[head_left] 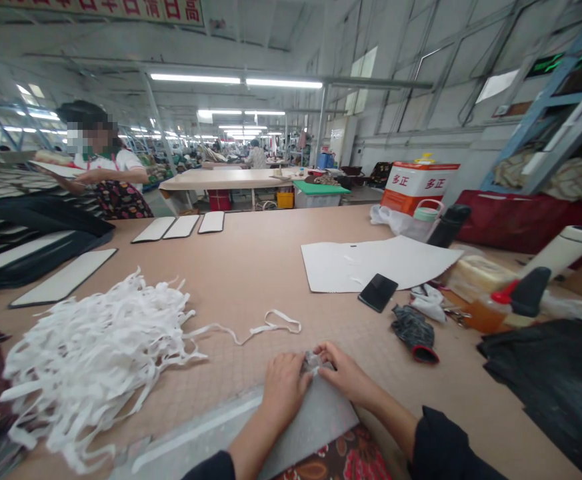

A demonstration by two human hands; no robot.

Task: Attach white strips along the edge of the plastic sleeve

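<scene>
Left hand: low centre of the frame, the left hand (283,387) lies flat on the grey sheet (315,423), fingers curled in at its top corner, grip pressed together on the fabric there to pin it down.
Right hand: the right hand (343,373) meets it from the right, fingertips pinching the same bunched corner, so both hands work one small spot.
Grey sheet: lower centre, lying on the worktop (251,267) at the near edge, close to the body where both hands reach it easily.
White strips: a loose heap of white strips (95,360) fills the lower left, one strip (271,327) trailing right toward the hands, handy for picking.
Phone: a black phone (377,292) lies right of centre, half on the white card (375,263), apart from the hands.
Glove: a dark glove (415,333) with a red cuff lies off, just right of the hands.
Co-worker: upper left, a person in an apron (115,183) stands beside stacked dark panels (35,240).
Red box: a red and white box (415,187) stands at the upper right, well apart.
</scene>
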